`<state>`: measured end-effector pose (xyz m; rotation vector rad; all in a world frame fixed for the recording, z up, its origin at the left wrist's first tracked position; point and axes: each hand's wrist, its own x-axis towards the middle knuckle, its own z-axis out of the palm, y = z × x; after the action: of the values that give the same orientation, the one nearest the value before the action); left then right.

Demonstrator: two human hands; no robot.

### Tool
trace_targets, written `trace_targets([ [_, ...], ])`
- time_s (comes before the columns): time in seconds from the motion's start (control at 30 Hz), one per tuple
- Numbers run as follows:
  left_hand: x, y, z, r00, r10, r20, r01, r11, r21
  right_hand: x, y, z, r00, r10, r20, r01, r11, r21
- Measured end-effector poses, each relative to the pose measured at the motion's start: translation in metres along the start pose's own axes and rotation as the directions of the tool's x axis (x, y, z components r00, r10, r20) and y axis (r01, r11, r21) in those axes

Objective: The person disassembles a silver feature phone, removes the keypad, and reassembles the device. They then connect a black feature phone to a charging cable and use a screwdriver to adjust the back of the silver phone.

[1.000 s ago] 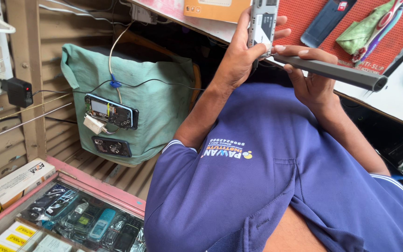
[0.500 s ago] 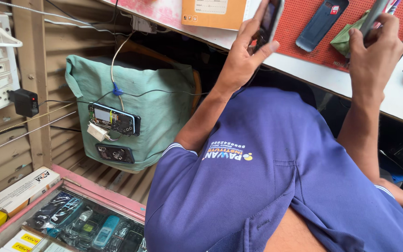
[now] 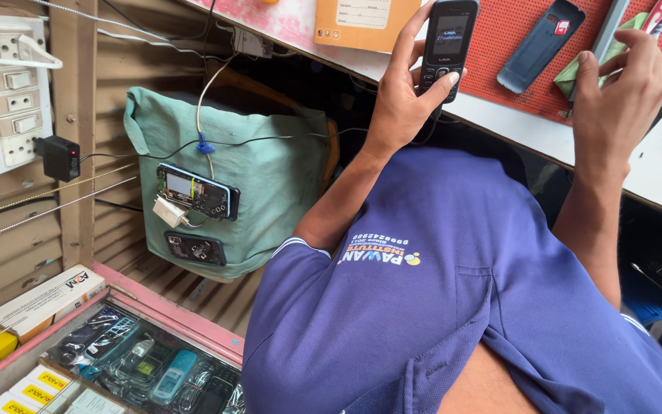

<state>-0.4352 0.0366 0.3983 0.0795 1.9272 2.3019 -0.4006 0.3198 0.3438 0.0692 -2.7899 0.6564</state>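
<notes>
My left hand (image 3: 400, 100) holds a small black keypad phone (image 3: 447, 42) upright above the counter edge, with its lit screen facing me and my thumb on the keys. My right hand (image 3: 614, 92) reaches over the red perforated mat (image 3: 515, 31). Its fingers curl around a slim grey bar-shaped tool (image 3: 611, 27) that lies against a green cloth (image 3: 576, 73). A dark blue phone back cover (image 3: 539, 46) lies on the mat between my hands. My blue shirt fills the lower right.
A green cloth bag (image 3: 270, 176) hangs under the counter with two phones (image 3: 197, 192) strapped on and a charger cable. A white switchboard (image 3: 9, 92) and black adapter (image 3: 60, 157) sit at left. A glass case of old phones (image 3: 147, 368) lies below.
My right hand swung the grey tool from lying across in front of me up onto the red mat. My left hand turned the phone so its screen faces me.
</notes>
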Motion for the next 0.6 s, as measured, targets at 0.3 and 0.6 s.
trace_targets([
  [0.3,-0.005,-0.001,0.001,0.999,0.049,-0.002,-0.049,0.999,-0.015,-0.015,-0.051,0.014,0.974,0.08,0.212,-0.192,0.79,0.583],
  [0.6,-0.006,0.0,0.004,0.995,0.076,-0.066,-0.086,0.981,-0.171,-0.015,-0.096,0.024,0.914,-0.048,0.403,-0.35,0.411,0.842],
])
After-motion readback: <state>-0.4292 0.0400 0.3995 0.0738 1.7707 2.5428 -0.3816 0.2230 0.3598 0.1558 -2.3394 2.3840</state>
